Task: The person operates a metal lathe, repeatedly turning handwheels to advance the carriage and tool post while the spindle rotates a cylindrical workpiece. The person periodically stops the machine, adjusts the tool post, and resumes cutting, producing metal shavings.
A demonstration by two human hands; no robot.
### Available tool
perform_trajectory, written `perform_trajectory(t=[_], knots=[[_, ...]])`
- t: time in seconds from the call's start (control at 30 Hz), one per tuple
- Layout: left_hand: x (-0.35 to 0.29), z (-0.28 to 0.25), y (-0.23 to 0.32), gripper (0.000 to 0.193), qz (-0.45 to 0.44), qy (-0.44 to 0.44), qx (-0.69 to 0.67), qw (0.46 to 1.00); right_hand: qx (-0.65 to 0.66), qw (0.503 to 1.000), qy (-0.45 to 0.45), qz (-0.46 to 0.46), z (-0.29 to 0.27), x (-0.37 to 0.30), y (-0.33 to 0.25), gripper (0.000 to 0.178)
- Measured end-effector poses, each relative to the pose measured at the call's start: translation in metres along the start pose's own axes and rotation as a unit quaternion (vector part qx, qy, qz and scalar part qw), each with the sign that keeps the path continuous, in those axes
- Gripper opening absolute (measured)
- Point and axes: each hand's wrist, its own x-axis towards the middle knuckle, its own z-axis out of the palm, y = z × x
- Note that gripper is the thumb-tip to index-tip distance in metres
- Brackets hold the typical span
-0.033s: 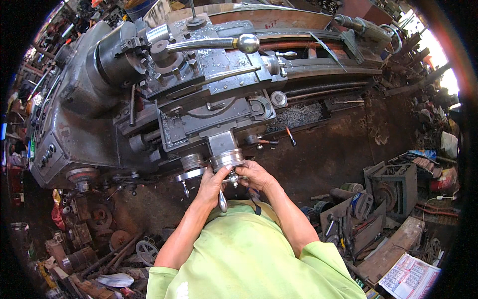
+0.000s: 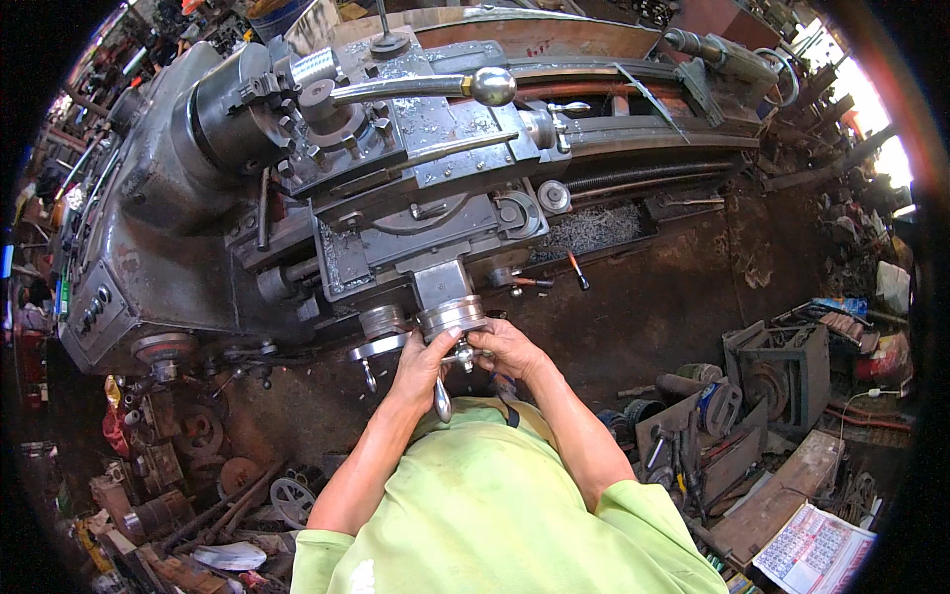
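Both my hands are on the cross-slide handwheel of a metal lathe, just below its silvery graduated dial. My left hand grips the wheel's left side, thumb lying toward the hub. My right hand closes on its right side with thumb and bent fingers. Below my left hand hangs the wheel's polished crank handle. A second handwheel with its own handle sits just to the left. Most of the rim between my hands is hidden by my fingers.
Above stand the chuck, the tool post and a long ball-ended lever. Metal chips lie in the tray. The tailstock is at the far right. Scrap parts and a wooden board clutter the lower right floor.
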Motion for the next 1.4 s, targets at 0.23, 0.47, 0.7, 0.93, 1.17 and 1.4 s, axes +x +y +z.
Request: perform_trajectory(t=[0.23, 0.47, 0.7, 0.93, 1.17, 1.4], knots=[[0.007, 0.0, 0.002, 0.058, 0.007, -0.004, -0.004, 1.0, -0.003, 1.0, -0.011, -0.012, 0.0, 0.003, -0.006, 0.038], [0.008, 0.001, 0.0, 0.056, 0.022, 0.006, 0.008, 1.0, 0.002, 1.0, -0.012, 0.003, -0.003, 0.004, -0.004, 0.037], [0.01, 0.002, -0.002, 0.052, 0.025, 0.031, 0.032, 0.999, 0.016, 1.0, -0.015, 0.002, -0.002, 0.005, -0.002, 0.038], [0.011, 0.003, -0.003, 0.052, 0.043, 0.029, 0.037, 0.998, 0.042, 0.999, -0.029, 0.007, -0.006, 0.008, 0.001, 0.031], [0.01, 0.005, -0.002, 0.051, 0.044, 0.026, 0.048, 0.998, 0.046, 0.998, -0.036, 0.011, -0.007, 0.009, 0.003, 0.032], [0.008, 0.009, 0.003, 0.053, 0.037, 0.031, 0.051, 0.998, 0.041, 0.999, -0.031, 0.01, -0.008, 0.009, 0.005, 0.036]])
